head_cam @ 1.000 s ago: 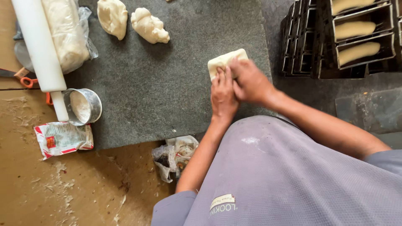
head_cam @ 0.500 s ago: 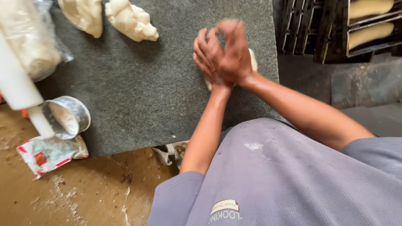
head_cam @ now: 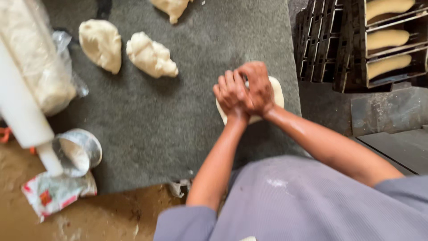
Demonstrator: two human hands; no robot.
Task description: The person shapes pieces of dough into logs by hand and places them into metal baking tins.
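your left hand (head_cam: 230, 96) and right hand (head_cam: 255, 87), fingers curled, press down together on the flattened pale dough piece (head_cam: 277, 91) on the grey stone slab (head_cam: 178, 116).

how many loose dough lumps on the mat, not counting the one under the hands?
3. Left dough lump near the mat's upper left, middle dough lump just right of it, top dough lump cut off by the frame's upper edge. More may lie out of frame.

Both hands, left (head_cam: 231, 94) and right (head_cam: 255, 88), hide most of the dough (head_cam: 277, 91) beneath them, while the rolling pin (head_cam: 22, 111), bagged dough (head_cam: 40, 62) and loaf tins (head_cam: 388, 40) are cut off by the edges.
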